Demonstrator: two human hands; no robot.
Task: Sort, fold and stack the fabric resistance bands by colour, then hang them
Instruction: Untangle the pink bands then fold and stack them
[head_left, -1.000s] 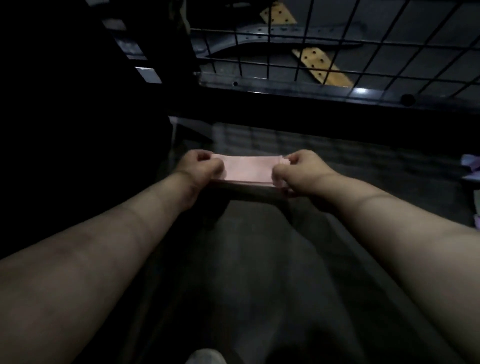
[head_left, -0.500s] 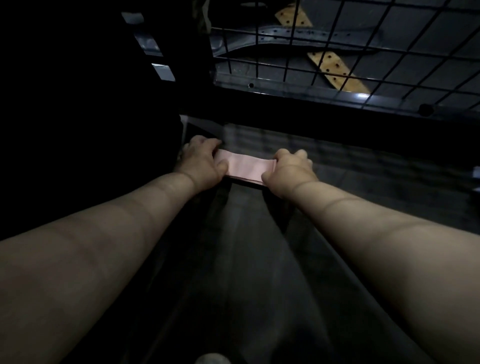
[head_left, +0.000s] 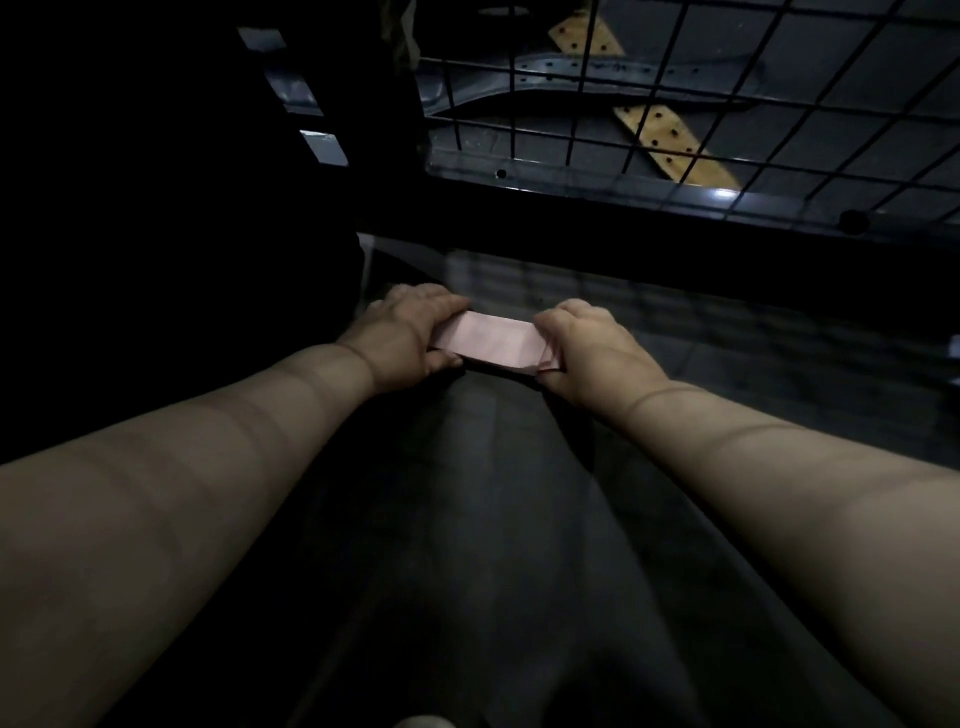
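A folded pink band sits just above the middle of the frame, held at both ends. It is a flat, short strip whose long axis runs left to right across the picture, tilted slightly so that its left end lies a little higher in the frame than its right end. Its broad face is turned up toward the camera. The left hand grips the left end, with fingers curled over the far edge and the thumb tucked at the near edge. The right hand grips the right end in the same way, and the stacked edges of the folded layers show just beside its thumb. The two hands are apart, with the bare stretch of the band between them, and both forearms reach in from the lower corners of the frame. Under the band lies a dark surface that fills the lower middle of the frame; in this dim light I cannot tell whether the band rests on it or is held just above it. A wire grid spans the upper right, and behind it a yellowish wooden strip with small holes slants down to the right. The upper left of the frame is almost black.
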